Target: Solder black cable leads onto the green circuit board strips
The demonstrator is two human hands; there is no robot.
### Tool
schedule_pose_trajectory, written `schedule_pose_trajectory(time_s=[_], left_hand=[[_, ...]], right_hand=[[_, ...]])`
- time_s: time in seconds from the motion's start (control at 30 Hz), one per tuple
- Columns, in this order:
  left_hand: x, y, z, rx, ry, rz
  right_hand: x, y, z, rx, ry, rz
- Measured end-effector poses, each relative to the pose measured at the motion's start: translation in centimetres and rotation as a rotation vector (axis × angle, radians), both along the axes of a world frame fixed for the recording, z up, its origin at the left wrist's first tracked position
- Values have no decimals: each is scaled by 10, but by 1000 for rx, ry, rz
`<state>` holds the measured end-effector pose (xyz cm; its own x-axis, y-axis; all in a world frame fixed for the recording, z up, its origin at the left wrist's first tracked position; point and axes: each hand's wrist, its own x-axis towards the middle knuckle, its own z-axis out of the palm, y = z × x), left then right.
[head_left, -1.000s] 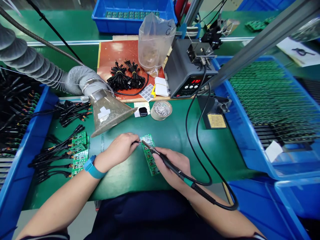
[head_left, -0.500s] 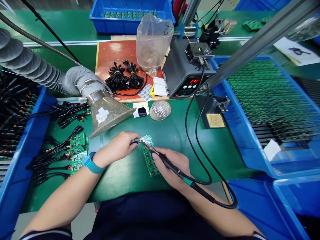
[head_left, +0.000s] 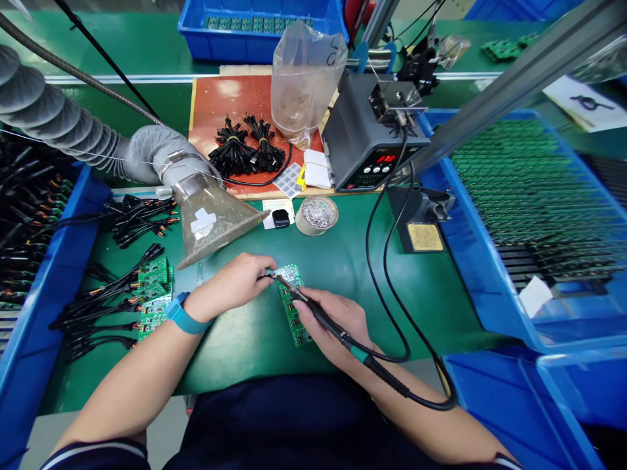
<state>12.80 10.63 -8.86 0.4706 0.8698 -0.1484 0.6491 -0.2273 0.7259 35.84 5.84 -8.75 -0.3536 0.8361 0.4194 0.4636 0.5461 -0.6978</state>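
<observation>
In my right hand (head_left: 337, 320) is a soldering iron (head_left: 321, 314), gripped like a pen. Its tip points up and left to the top end of a green circuit board (head_left: 292, 320) lying on the bench. My left hand (head_left: 245, 277) pinches a short black cable (head_left: 267, 275) beside the same corner of the board, the cable's end close to the iron's tip. Whether tip, cable and board touch is too small to tell. To the left, several finished-looking boards with black cables (head_left: 155, 300) lie in a stack.
A fume extraction hood (head_left: 215, 225) overhangs the left side. Behind are a solder tin (head_left: 317, 215) and a soldering station (head_left: 377, 147), whose cord loops right of my right hand. Blue bins (head_left: 494, 274) with boards flank the bench; an iron stand (head_left: 416, 222) is at right.
The view has shifted slightly. The iron's rear end and my right hand have swung a little left, while its tip stays at the board's top corner. My left hand keeps its pinch.
</observation>
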Motion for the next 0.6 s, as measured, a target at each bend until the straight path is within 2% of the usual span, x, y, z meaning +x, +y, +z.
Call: schedule_pose_trajectory(time_s=[0.4, 0.6], left_hand=[[-1, 0, -8, 27, 15, 17], [-1, 2, -8, 8, 22, 12]], right_hand=[[-1, -1, 1, -8, -17, -2], [1, -3, 5, 12, -22, -39]])
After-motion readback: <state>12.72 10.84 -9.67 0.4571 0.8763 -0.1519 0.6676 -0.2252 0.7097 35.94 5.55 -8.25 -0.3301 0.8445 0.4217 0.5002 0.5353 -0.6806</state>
